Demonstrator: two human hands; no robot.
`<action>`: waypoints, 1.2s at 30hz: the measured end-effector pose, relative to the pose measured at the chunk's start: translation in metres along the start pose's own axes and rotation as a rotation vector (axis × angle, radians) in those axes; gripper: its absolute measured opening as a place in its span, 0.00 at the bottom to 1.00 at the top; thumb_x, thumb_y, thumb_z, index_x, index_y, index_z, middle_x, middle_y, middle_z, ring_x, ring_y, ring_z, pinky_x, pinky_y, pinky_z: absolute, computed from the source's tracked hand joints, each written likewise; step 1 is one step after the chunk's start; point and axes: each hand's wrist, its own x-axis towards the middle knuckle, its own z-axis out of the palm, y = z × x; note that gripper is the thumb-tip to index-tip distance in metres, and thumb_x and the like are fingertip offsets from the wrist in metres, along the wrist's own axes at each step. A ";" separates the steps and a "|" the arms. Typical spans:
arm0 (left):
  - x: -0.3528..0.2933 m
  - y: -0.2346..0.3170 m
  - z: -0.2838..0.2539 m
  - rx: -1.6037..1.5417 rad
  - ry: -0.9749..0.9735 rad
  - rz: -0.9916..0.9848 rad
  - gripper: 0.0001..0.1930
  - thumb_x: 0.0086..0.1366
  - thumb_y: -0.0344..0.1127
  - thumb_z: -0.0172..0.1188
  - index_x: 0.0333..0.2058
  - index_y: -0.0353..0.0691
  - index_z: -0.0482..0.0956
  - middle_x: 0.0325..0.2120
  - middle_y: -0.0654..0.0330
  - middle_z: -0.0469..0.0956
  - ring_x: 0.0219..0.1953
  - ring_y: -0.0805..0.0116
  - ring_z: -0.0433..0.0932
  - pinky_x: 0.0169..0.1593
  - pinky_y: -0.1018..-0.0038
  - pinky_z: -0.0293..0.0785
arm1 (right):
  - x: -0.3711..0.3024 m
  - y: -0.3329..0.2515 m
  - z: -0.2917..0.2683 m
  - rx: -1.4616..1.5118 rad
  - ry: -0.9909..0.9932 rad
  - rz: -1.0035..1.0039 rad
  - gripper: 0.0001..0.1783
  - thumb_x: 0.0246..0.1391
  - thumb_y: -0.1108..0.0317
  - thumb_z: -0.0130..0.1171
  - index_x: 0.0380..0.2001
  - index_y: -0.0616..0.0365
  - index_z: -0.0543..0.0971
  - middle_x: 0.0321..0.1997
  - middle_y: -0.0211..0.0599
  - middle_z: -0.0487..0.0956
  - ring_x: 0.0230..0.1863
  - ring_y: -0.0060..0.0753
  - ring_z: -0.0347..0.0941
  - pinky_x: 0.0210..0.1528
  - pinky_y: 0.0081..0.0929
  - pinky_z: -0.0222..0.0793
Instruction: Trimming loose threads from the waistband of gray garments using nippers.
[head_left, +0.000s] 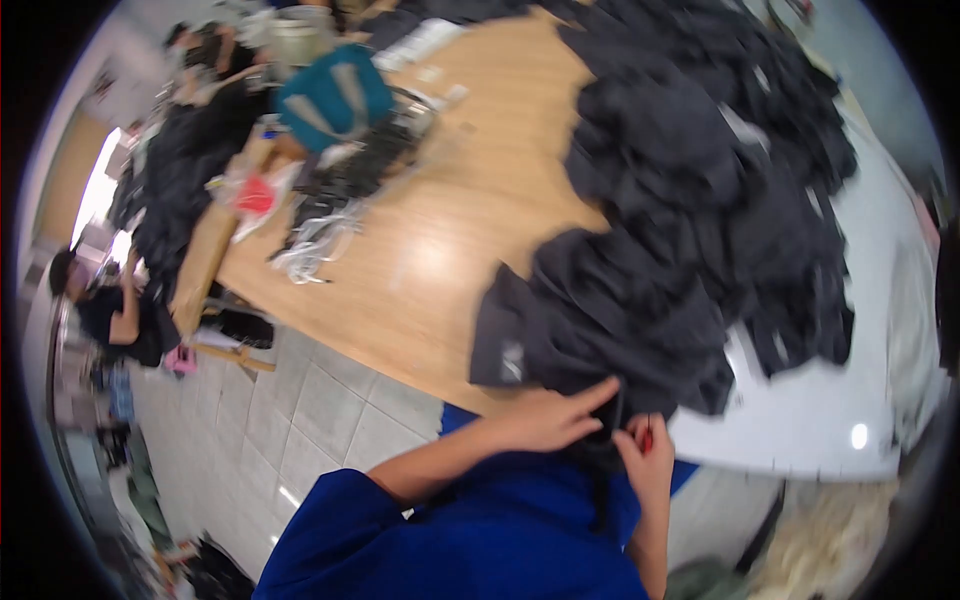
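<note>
A dark grey garment (590, 310) lies bunched at the near edge of the table, with a small pale mark near its left corner. My left hand (550, 415) is at its near edge, index finger stretched over the cloth and thumb lower down, with dark fabric between them. Close by on the right, my right hand (648, 460) is closed around a small red object (648, 438), mostly hidden by the fingers. Dark fabric hangs down between the hands, against my blue top.
More dark garments (690, 140) are heaped along the right side of the wooden table (430, 230). A teal bag (335, 98), white cords (310, 250) and a red item in plastic (255, 195) lie at left. Another person (120, 315) is at far left. A white surface (800, 425) adjoins at right.
</note>
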 end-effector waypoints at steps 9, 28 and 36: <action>0.012 0.006 0.023 0.137 0.102 0.174 0.34 0.63 0.40 0.49 0.66 0.60 0.45 0.30 0.52 0.76 0.36 0.53 0.76 0.38 0.64 0.74 | -0.006 0.021 0.016 0.201 0.053 0.011 0.08 0.51 0.74 0.60 0.28 0.59 0.69 0.22 0.25 0.67 0.21 0.14 0.59 0.22 0.15 0.55; 0.017 0.022 0.016 -0.095 0.436 0.419 0.10 0.59 0.40 0.58 0.35 0.41 0.73 0.26 0.60 0.75 0.29 0.60 0.73 0.37 0.70 0.66 | 0.006 -0.012 -0.014 0.720 0.272 0.196 0.09 0.56 0.72 0.55 0.40 0.55 0.70 0.34 0.29 0.72 0.29 0.20 0.67 0.29 0.16 0.64; 0.018 0.018 0.012 -0.055 0.393 0.467 0.18 0.56 0.32 0.59 0.47 0.47 0.77 0.31 0.62 0.77 0.32 0.65 0.73 0.36 0.72 0.65 | 0.011 -0.027 -0.010 0.756 0.276 0.134 0.12 0.56 0.72 0.55 0.43 0.57 0.70 0.39 0.34 0.72 0.38 0.26 0.69 0.41 0.23 0.66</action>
